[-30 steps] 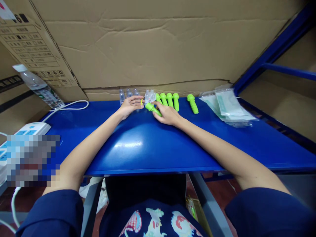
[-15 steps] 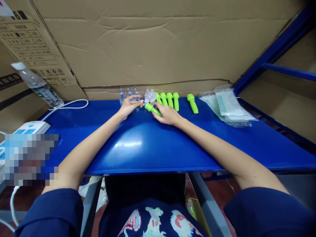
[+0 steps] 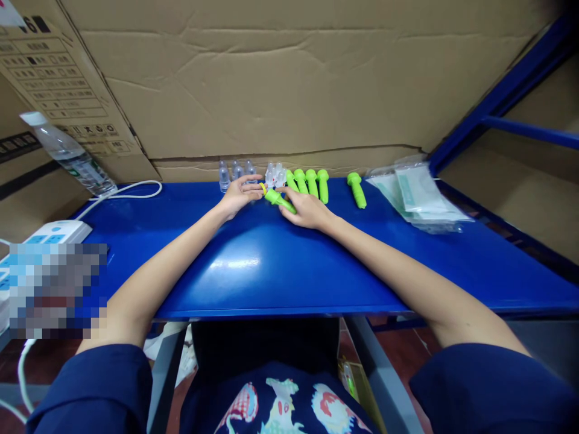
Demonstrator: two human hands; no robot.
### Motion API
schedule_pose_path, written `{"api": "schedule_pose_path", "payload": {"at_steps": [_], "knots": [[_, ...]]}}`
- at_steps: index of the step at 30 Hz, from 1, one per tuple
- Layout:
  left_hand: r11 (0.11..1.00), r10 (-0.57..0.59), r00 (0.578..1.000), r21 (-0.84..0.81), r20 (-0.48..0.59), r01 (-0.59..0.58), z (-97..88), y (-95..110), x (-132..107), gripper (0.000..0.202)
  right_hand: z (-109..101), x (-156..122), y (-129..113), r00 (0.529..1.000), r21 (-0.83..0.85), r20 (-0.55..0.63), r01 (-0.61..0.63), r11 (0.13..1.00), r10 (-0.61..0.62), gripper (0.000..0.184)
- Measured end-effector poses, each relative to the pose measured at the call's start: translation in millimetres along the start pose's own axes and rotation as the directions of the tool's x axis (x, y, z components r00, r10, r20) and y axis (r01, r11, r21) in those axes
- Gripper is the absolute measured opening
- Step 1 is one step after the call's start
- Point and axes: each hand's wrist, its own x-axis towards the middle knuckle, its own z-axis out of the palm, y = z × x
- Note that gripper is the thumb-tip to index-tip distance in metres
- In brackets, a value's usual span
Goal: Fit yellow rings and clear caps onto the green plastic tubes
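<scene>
My right hand point(image 3: 307, 208) is closed around a bright green plastic tube with a wider head point(image 3: 279, 199), its head pointing left. At the fingertips of my left hand point(image 3: 239, 196) is a small yellow ring point(image 3: 263, 188), right beside the green head; whether the two touch I cannot tell. The left fingers reach out toward the right, the ring pinched at their tips. Behind the left hand stand several clear domed plastic caps point(image 3: 224, 176). Between the hands, farther back, are clear and white small parts point(image 3: 275, 175). Several similar green tubes point(image 3: 311, 182) lie in a row behind my right hand.
Another green tube point(image 3: 357, 190) lies apart on the right of the blue table point(image 3: 271, 265). Clear plastic bags point(image 3: 420, 193) lie at the right. A water bottle point(image 3: 72, 157), a white cable point(image 3: 136, 188) and a power strip point(image 3: 58, 235) are at the left. Cardboard point(image 3: 289, 84) walls the back.
My left hand has turned slightly, its fingers straighter, and the yellow ring now shows more fully, up beside the green head. The right hand and its tube have barely moved.
</scene>
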Motion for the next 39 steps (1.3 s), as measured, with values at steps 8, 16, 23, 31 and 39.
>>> {"api": "schedule_pose_path", "payload": {"at_steps": [8,16,23,31,39], "knots": [[1.000,-0.016,1.000,-0.009,-0.012,0.016,1.3,4,-2,0.040,0,0,0,1.000,-0.006,-0.010,-0.028,1.000,0.028,0.052],[0.998,-0.049,0.999,-0.041,0.018,0.050,2.4,5,-5,0.026,-1,0,0,1.000,0.003,0.005,-0.011,1.000,0.011,0.053],[0.995,0.037,0.996,0.089,0.075,-0.044,-3.6,-2,0,0.042,-3,-1,-3,1.000,0.000,0.020,0.016,1.000,-0.016,0.051],[0.989,0.140,0.987,0.044,0.079,-0.144,2.0,0,-2,0.045,7,0,-2,0.998,0.154,-0.054,-0.022,0.988,0.031,0.068],[0.987,0.159,0.984,-0.046,0.085,-0.156,11.8,5,-6,0.046,2,2,-14,0.998,0.228,-0.047,-0.038,0.973,0.050,0.076]]}}
